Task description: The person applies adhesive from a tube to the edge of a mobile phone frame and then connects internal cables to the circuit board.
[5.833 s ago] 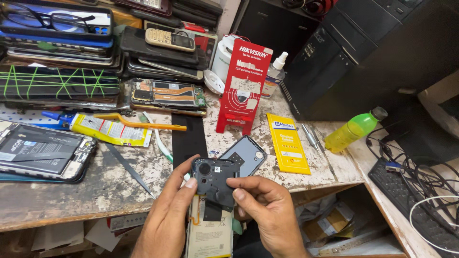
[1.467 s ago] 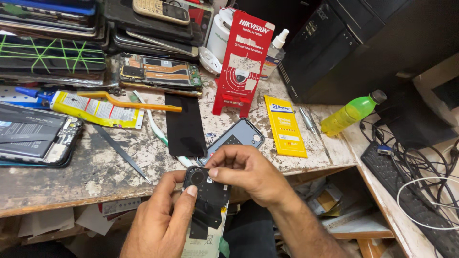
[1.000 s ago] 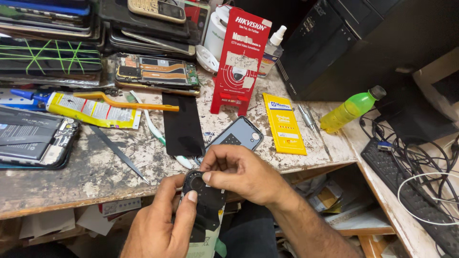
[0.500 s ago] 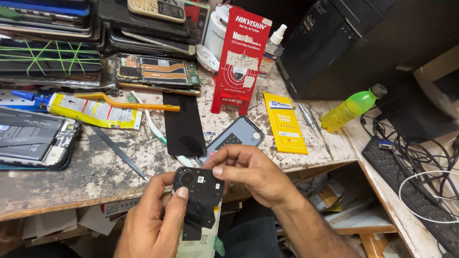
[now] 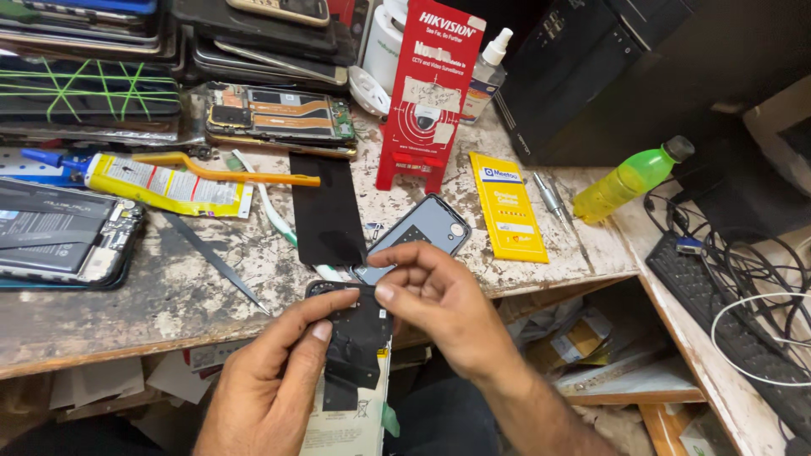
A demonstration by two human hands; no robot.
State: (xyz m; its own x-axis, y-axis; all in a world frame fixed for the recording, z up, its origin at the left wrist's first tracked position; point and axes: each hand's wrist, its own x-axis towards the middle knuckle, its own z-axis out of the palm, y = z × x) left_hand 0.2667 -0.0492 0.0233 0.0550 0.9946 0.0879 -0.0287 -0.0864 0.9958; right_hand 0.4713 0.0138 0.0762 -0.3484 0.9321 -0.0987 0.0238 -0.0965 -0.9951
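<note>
The opened phone (image 5: 351, 371) sits below the table (image 5: 152, 295) edge, between the left hand (image 5: 270, 388) and the right hand (image 5: 439, 308); just behind them on the table lies a phone back cover (image 5: 418, 236), with a flat sheet (image 5: 325, 207) to its left. A packet (image 5: 507, 207) lies to its right; a bottle (image 5: 629, 180) lies further right; a tube (image 5: 160, 181) lies far left, before stacked phones (image 5: 93, 93).

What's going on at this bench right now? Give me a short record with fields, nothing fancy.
Place: stained workbench
Left hand: holds an opened phone from below, thumb on its black cover piece
Right hand: fingertips pinch the top of the same piece
Near the hands: grey phone, black sheet, tweezers
Further back: glue tube, yellow packet, green bottle
</note>
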